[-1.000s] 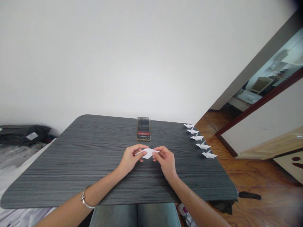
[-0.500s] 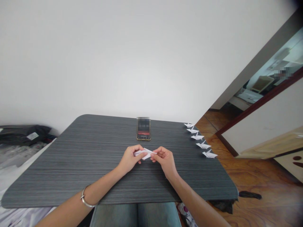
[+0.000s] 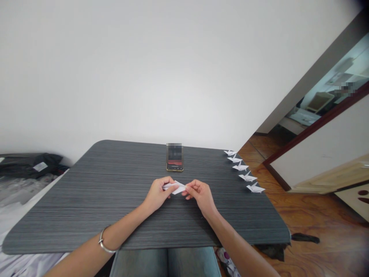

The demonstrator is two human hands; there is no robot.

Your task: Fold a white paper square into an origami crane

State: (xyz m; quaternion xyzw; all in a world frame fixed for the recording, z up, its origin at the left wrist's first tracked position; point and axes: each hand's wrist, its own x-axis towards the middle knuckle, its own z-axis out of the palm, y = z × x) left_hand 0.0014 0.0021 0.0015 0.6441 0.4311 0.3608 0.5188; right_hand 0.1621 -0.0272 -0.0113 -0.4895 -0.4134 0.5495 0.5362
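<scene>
A small piece of folded white paper [image 3: 179, 187] is held just above the dark table, between both hands. My left hand [image 3: 160, 191] is closed on its left part, thumb pressed on top. At the paper's right tip, my right hand [image 3: 200, 193] pinches with thumb and index finger, the other fingers curled beneath. My fingers hide both ends of the paper. Several white paper cranes [image 3: 247, 177] stand in a row along the table's right edge, apart from my hands.
The dark wood-grain table [image 3: 86, 200] meets a white wall at the back. Beyond my hands a phone [image 3: 175, 157] stands near the wall. Left of the table lie a black bag [image 3: 31, 163] and pale cloth. Wooden floor [image 3: 323, 215] and a doorway are on the right.
My right fingers have shifted slightly at the paper's right tip, which is now covered by the pinch. The left hand, phone and cranes look the same.
</scene>
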